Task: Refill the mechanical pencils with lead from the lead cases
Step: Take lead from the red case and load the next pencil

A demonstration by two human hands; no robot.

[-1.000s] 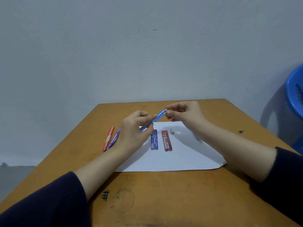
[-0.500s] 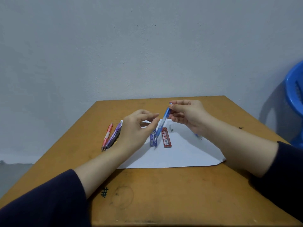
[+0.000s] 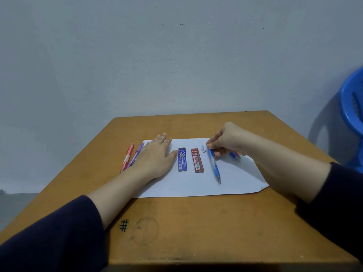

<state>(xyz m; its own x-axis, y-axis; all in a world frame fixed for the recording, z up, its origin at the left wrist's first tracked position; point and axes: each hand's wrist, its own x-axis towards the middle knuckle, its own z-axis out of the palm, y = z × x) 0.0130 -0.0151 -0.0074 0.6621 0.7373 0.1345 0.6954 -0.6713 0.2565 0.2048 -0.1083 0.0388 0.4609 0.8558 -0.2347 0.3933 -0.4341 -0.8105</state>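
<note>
Currently | left hand flat over paper edge | right hand pinches blue pencil

Paper lies on table; blue chair nearby.

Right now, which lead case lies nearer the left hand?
The blue lead case, beside the thumb of the left hand; the red lead case lies beyond it, nearer the blue pencil.

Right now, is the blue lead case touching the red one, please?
Apart. The head view shows a strip of white paper between the blue lead case and the red lead case.
</note>
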